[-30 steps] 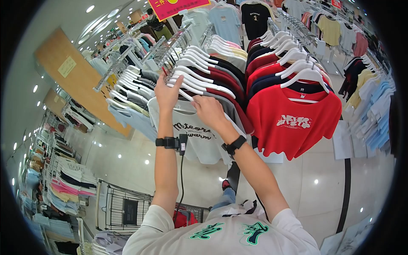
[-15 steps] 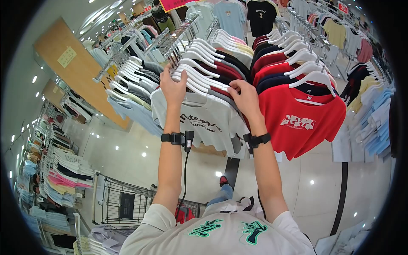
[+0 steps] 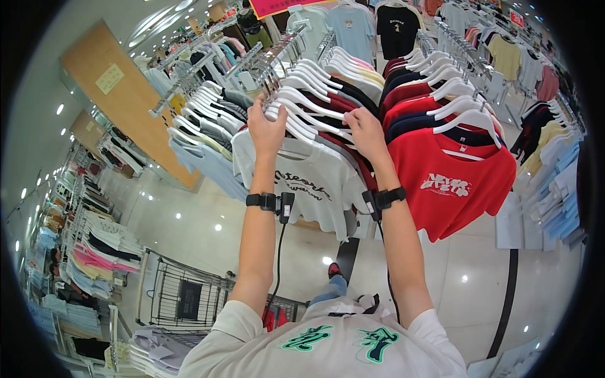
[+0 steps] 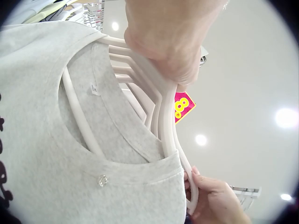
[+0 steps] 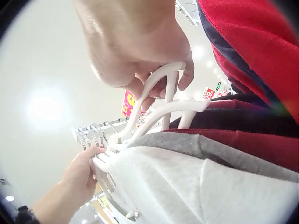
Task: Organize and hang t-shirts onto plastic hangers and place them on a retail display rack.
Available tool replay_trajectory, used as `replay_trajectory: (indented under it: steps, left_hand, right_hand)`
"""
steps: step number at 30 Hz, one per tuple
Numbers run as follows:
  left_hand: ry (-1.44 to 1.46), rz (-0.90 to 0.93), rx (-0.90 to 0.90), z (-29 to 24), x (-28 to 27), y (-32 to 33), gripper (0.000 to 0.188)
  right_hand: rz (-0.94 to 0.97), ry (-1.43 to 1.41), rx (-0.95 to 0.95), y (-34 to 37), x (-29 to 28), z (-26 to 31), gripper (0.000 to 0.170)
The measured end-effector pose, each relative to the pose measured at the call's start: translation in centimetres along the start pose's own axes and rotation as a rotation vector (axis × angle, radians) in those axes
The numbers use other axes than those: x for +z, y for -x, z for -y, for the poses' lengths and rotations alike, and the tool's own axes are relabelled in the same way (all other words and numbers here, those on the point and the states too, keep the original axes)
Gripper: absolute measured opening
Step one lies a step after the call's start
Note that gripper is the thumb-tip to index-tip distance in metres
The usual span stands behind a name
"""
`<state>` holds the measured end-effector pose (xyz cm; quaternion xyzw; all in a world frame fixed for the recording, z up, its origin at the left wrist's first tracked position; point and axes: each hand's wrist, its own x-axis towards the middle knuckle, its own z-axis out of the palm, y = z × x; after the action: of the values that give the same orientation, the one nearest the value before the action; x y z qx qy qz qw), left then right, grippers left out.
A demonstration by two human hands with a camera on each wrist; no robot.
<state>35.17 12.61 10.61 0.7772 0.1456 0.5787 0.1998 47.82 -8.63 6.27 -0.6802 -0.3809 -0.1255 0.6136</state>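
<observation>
My left hand (image 3: 268, 126) grips the necks of several white hangers bunched on a rack, thumb toward me. The front one carries a pale grey T-shirt (image 3: 307, 179) with dark script lettering. At the outer end of a white hanger (image 5: 140, 100) behind it, my right hand (image 3: 367, 133) curls its fingers round the tip. That tip is bare of cloth in the right wrist view, above grey and dark red shirts. From the left wrist view, the left hand (image 4: 173, 37) covers the hanger tops, and the right hand (image 4: 215, 200) pinches a hanger end lower down.
A red T-shirt (image 3: 450, 183) fronts the row on the right, close to my right hand. Light blue shirts (image 3: 208, 160) hang to the left. Behind my left arm stands a wire shopping cart (image 3: 189, 299). A wooden pillar (image 3: 126, 101) rises at far left.
My right hand has moved right, from the front hanger's shoulder to the end of a hanger farther back. My left hand stays at the hanger necks while the view shifts slightly.
</observation>
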Motion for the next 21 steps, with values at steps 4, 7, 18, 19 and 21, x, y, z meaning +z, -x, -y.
replay_trajectory:
  steps: [4, 7, 18, 19, 21]
  left_hand:
    - [-0.002, 0.007, -0.005, -0.3, 0.1, -0.1, 0.053]
    - [-0.025, 0.023, -0.006, -0.1, -0.1, 0.0, 0.055]
    - [-0.036, -0.036, -0.006, 0.1, 1.2, -0.2, 0.058]
    - [0.013, -0.062, -0.018, 0.0, 1.3, -0.1, 0.055]
    - [0.016, -0.078, -0.033, 0.0, 1.7, -0.1, 0.054]
  right_hand:
    - [-0.114, -0.011, 0.017, -0.3, -2.1, 0.8, 0.03]
    - [-0.212, -0.134, 0.076, 2.3, -5.7, 0.3, 0.03]
    - [-0.096, -0.492, 0.688, 19.2, -11.0, -4.0, 0.021]
    - [-0.13, -0.429, 0.738, 20.7, -10.7, -5.4, 0.021]
    - [-0.213, -0.616, 0.781, 22.7, -10.6, -6.1, 0.022]
